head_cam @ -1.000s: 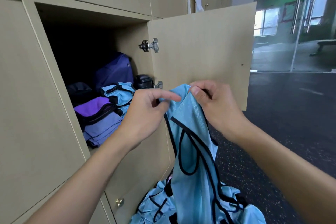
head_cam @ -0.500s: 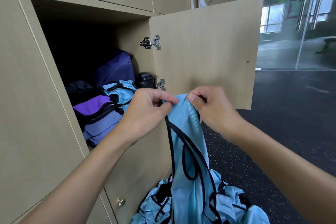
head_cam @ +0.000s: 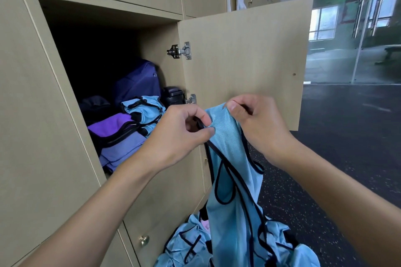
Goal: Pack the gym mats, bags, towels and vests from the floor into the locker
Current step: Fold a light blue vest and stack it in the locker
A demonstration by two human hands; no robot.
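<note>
A light blue vest [head_cam: 230,171] with black trim hangs in front of the open locker [head_cam: 104,54]. My left hand [head_cam: 180,134] pinches its top edge on the left, and my right hand [head_cam: 258,123] pinches the same edge on the right. Its lower end trails down to a heap of more blue vests [head_cam: 195,247] on the floor. Inside the locker lie a folded blue vest [head_cam: 143,106], purple folded cloth [head_cam: 117,134], a purple bag [head_cam: 138,82] and a dark bag [head_cam: 95,104].
The locker door [head_cam: 245,60] stands open to the right, just behind my hands. A black box-like item [head_cam: 172,94] sits by the lower hinge. Shut lockers surround the open one, one below with a brass knob [head_cam: 143,239]. Dark speckled floor [head_cam: 338,141] spreads to the right.
My left hand's thumb and fingers have closed tighter on the vest's top edge. Both hands stay at about the same height before the locker door.
</note>
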